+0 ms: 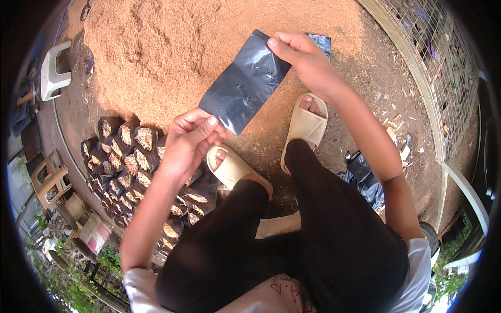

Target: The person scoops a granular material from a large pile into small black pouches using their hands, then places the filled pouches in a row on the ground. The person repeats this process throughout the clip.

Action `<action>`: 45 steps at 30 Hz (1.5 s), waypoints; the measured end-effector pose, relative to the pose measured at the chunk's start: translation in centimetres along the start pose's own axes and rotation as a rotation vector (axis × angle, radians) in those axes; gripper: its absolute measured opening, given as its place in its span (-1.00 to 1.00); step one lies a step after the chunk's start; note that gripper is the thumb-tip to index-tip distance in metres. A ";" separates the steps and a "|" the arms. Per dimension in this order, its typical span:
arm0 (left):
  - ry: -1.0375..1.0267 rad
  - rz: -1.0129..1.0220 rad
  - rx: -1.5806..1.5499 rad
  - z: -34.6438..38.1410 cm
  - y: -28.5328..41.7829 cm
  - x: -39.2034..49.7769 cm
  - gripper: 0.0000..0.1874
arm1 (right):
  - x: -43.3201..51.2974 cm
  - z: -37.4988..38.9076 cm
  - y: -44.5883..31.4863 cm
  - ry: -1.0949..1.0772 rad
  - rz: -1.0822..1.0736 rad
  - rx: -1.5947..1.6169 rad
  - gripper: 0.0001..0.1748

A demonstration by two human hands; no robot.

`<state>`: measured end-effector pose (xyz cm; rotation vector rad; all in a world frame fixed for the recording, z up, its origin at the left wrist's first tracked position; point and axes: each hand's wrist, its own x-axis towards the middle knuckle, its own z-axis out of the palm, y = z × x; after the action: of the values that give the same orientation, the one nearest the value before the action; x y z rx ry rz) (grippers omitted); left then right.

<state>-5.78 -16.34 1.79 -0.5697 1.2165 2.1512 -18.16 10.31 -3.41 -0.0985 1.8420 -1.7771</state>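
Observation:
A flat black plastic grow bag with several small punched holes is stretched between my hands, above the ground. My left hand pinches its lower left corner between thumb and fingers. At the bag's upper right end, my right hand grips the edge with the thumb on top. Beyond the hands lies a large heap of sawdust. Filled black bags, packed close together with pale brown material at their tops, stand to the left of my left foot.
Another black plastic piece lies beyond my right hand. Crumpled black bags lie right of my legs. A white plastic stool is tipped at the left. Wire mesh fencing borders the right side. My sandals rest on soil.

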 end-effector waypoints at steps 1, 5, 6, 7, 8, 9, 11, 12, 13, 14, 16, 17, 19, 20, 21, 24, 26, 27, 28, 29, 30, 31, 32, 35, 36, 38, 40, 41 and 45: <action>0.020 0.045 -0.042 -0.2 -1.0 -0.2 -0.89 | 0.3 0.6 0.3 0.015 0.006 0.013 -0.64; 0.048 0.266 -0.316 -0.2 -5.9 1.4 -0.89 | -0.6 1.6 1.0 -0.041 0.080 0.047 -0.63; 0.040 0.273 -0.361 0.2 -6.4 1.6 -0.84 | -0.6 1.6 1.4 -0.051 0.106 0.062 -0.64; 0.046 0.262 -0.404 0.1 -7.4 2.1 -0.76 | -0.5 1.6 1.6 -0.062 0.132 0.076 -0.64; 0.051 0.251 -0.446 -0.3 -8.9 2.8 -0.68 | -1.0 1.6 1.8 -0.037 0.149 0.073 -0.65; 0.056 0.243 -0.488 0.0 -9.5 3.5 -0.59 | -1.7 1.9 1.6 -0.012 0.164 0.068 -0.66; 0.134 0.167 -0.519 0.3 -10.1 4.4 -0.66 | -1.9 2.1 1.8 0.021 0.167 0.124 -0.70; 0.155 0.129 -0.469 0.2 -10.0 4.9 -0.68 | -1.9 2.2 2.3 0.035 0.157 0.190 -0.74; 0.177 0.091 -0.419 0.2 -10.0 5.2 -0.71 | -1.8 2.3 2.7 0.049 0.147 0.256 -0.78; 0.193 0.120 -0.409 0.2 -10.2 5.6 -0.76 | -1.7 2.3 3.0 0.167 0.071 0.021 -0.77; 0.238 0.171 -0.375 -0.1 -10.8 5.6 -0.85 | -1.6 3.1 3.4 0.391 -0.085 -0.432 -0.72; 0.261 0.196 -0.357 -0.2 -11.1 5.5 -0.88 | -1.8 3.4 3.4 0.399 -0.225 -0.534 -0.72; 0.367 0.232 -0.148 0.0 -11.0 5.3 -0.94 | -2.7 4.1 3.0 0.413 -0.511 -0.736 -0.69; 0.419 0.247 -0.041 0.2 -10.9 5.2 -0.95 | -3.2 5.0 2.9 0.221 -0.495 -0.647 -0.69; 0.411 0.281 -0.041 0.5 -10.8 5.0 -0.92 | -3.6 6.2 3.0 0.112 -0.486 -0.643 -0.70; 0.400 0.346 -0.050 0.8 -10.9 4.8 -0.76 | -3.9 8.1 3.8 -0.151 -0.370 -0.560 -0.71; 0.412 0.335 -0.064 0.0 -11.6 5.0 -0.66 | -3.9 8.6 4.2 -0.239 -0.178 -0.406 -0.69; 0.395 0.315 -0.097 -0.3 -11.9 4.9 -0.67 | -3.9 8.6 4.3 -0.259 -0.173 -0.398 -0.70; 0.377 0.295 -0.131 -0.7 -12.2 4.7 -0.68 | -3.9 8.6 4.5 -0.279 -0.168 -0.389 -0.71; 0.358 0.275 -0.164 -1.0 -12.5 4.6 -0.69 | -3.9 8.6 4.7 -0.298 -0.163 -0.380 -0.72; 0.375 0.269 -0.217 -1.0 -12.5 4.4 -0.70 | -3.9 8.6 5.0 -0.310 -0.179 -0.402 -0.74; 0.391 0.262 -0.270 -1.0 -12.4 4.3 -0.71 | -3.8 8.6 5.2 -0.321 -0.195 -0.425 -0.75; 0.407 0.256 -0.322 -1.1 -12.4 4.3 -0.71 | -3.7 8.6 5.4 -0.331 -0.211 -0.447 -0.76; 0.332 0.304 -0.248 -1.6 -12.1 3.9 -0.68 | -4.0 8.6 4.9 -0.220 -0.012 -0.466 -0.79; 0.333 0.314 -0.171 -1.6 -12.0 3.9 -0.68 | -4.0 8.6 5.2 -0.178 -0.088 -0.508 -0.80; 0.331 0.333 -0.017 -1.6 -11.8 4.1 -0.67 | -4.1 8.8 6.0 -0.093 -0.242 -0.591 -0.82; 0.329 0.308 0.067 -1.8 -11.5 4.3 -0.70 | -4.3 9.0 6.2 -0.019 -0.374 -0.759 -0.84; 0.328 0.296 0.109 -1.9 -11.3 4.3 -0.71 | -4.4 9.2 6.2 0.017 -0.440 -0.841 -0.84; 0.328 0.323 0.208 -1.8 -11.0 4.4 -0.78 | -4.7 9.4 6.4 0.084 -0.321 -0.849 -0.80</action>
<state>-1.38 -12.22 -8.64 -0.6920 1.7939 2.2065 -8.01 4.66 -7.31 -0.6764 2.6354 -1.0580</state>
